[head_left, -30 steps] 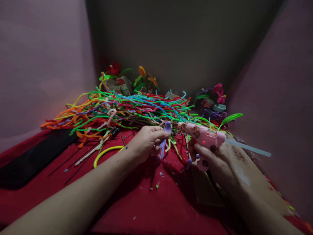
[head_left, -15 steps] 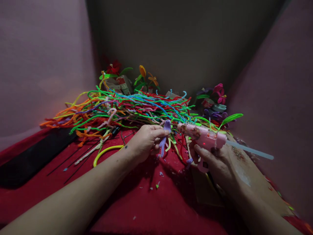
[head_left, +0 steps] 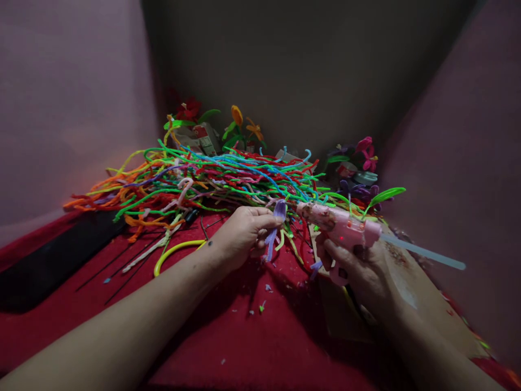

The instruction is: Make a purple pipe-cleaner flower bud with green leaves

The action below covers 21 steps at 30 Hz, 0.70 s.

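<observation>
Between the thumb and fingers of my left hand [head_left: 248, 231] is a purple pipe-cleaner petal [head_left: 279, 209], with loose ends hanging below the fingers. My right hand [head_left: 358, 269] grips a pink hot glue gun [head_left: 345, 224] by its handle. A red light glows on the gun's side, and a pale glue stick [head_left: 425, 253] sticks out of its back. The nozzle points left, a short gap away from the petal. Past both hands lies a big heap of coloured pipe cleaners [head_left: 228, 179].
Finished-looking pipe-cleaner flowers [head_left: 254, 130] stand behind the heap. A yellow-handled tool [head_left: 163, 260] and thin dark rods [head_left: 126, 288] lie at the left, beside a long black object [head_left: 52, 266]. Cardboard [head_left: 431, 309] is under my right arm; scraps dot the red cloth [head_left: 228, 336].
The glue gun has shifted slightly to the right, a little farther from the petal. My left hand and the petal have barely moved.
</observation>
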Motion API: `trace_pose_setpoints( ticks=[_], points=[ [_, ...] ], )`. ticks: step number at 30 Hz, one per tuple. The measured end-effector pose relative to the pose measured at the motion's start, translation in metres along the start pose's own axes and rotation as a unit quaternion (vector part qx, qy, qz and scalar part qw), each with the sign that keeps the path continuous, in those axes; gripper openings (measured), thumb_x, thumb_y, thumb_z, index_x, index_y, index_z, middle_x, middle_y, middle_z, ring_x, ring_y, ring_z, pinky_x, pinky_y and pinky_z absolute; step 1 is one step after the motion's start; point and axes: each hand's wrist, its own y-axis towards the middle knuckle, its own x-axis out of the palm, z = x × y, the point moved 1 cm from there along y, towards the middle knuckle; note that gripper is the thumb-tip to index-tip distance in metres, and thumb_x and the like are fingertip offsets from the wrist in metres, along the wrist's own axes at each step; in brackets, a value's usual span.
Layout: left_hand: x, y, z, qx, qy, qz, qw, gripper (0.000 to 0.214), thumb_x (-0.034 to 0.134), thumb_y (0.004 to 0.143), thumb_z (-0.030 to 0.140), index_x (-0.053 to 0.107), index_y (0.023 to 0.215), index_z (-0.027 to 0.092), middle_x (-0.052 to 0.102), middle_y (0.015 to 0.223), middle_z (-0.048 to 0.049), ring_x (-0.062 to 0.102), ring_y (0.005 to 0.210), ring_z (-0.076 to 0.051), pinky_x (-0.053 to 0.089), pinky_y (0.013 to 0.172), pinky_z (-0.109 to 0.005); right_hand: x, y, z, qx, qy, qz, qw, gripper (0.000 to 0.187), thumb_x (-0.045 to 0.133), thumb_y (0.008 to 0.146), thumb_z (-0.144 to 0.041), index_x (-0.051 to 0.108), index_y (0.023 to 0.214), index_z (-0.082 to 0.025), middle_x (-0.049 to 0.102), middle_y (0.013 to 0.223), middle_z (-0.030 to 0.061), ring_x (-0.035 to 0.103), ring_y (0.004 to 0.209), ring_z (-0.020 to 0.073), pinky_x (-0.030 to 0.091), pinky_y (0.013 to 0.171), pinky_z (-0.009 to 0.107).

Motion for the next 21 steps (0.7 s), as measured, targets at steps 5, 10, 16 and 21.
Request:
trace_pose_setpoints(
  ticks=[5, 10, 16, 21],
  points=[
    [-0.001, 0.001, 0.001, 0.001, -0.006, 0.012, 1.000, 0.016, 0.062, 0.070, 0.021, 0.051, 0.061, 0.014, 0.033, 0.041, 0.0088, 0.027, 0.031, -0.001, 0.015, 0.032, -0.016, 0.001, 0.000, -0.004, 0.053, 0.045, -0.014, 0.997, 0.017, 0.061, 0.074, -0.033, 0.053, 0.068, -0.018, 0.043, 0.052, -0.0035, 0.035, 0.043, 0.0074, 0.030, 0.035, 0.019],
    [-0.003, 0.003, -0.001, 0.010, -0.007, 0.015, 1.000, 0.015, 0.063, 0.069, 0.021, 0.052, 0.061, 0.013, 0.033, 0.042, 0.0085, 0.026, 0.032, -0.001, 0.014, 0.034, -0.016, 0.002, 0.001, -0.011, 0.009, 0.037, -0.031, 0.999, 0.012, 0.059, 0.076, -0.030, 0.059, 0.075, -0.018, 0.044, 0.053, -0.0022, 0.036, 0.043, 0.0079, 0.029, 0.035, 0.019],
    [-0.001, 0.002, 0.000, 0.009, -0.009, 0.014, 1.000, 0.015, 0.063, 0.068, 0.021, 0.052, 0.061, 0.013, 0.035, 0.043, 0.0079, 0.028, 0.033, -0.001, 0.015, 0.034, -0.016, 0.001, 0.000, -0.011, -0.009, 0.027, -0.032, 0.999, 0.016, 0.057, 0.078, -0.033, 0.064, 0.084, -0.020, 0.052, 0.053, -0.0002, 0.045, 0.044, 0.0119, 0.035, 0.038, 0.022],
    [0.001, 0.001, 0.002, 0.003, -0.001, 0.011, 1.000, 0.016, 0.061, 0.070, 0.020, 0.050, 0.059, 0.014, 0.034, 0.041, 0.0083, 0.027, 0.031, -0.001, 0.015, 0.033, -0.016, 0.001, 0.000, -0.013, -0.031, 0.056, -0.033, 0.997, 0.033, 0.058, 0.078, -0.031, 0.060, 0.110, -0.022, 0.063, 0.075, 0.0037, 0.050, 0.051, 0.0133, 0.039, 0.041, 0.023]
  ],
)
